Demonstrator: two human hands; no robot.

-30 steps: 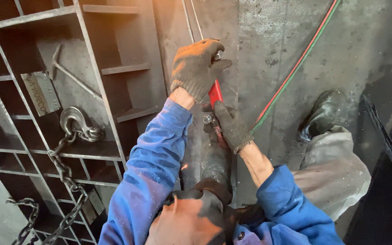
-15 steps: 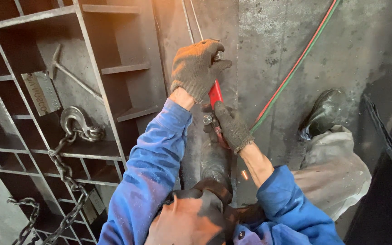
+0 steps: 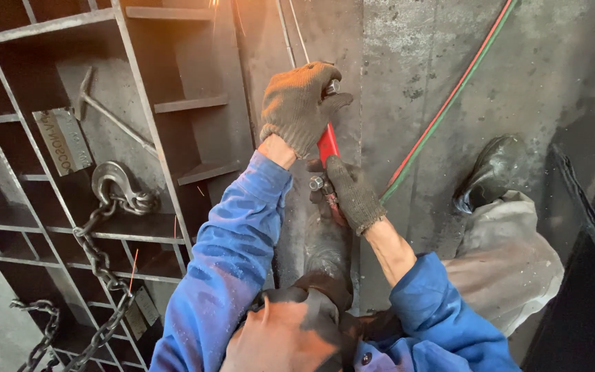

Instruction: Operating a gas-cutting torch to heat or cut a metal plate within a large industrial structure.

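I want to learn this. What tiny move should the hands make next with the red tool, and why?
Probably keep both hands clamped and ease the red tool slowly along the plate. Left hand grips its front, right hand its rear, and sparks fly.

Steel grid (image 3: 147,131) left; hoses (image 3: 442,114) right.

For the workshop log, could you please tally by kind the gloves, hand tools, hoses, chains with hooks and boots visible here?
Work gloves: 2, on the left hand and the right hand
Red power tool: 1
Hammer: 1
Hoses: 2, red hose and green hose
Chain with hook: 1
Boot: 1
Total: 8
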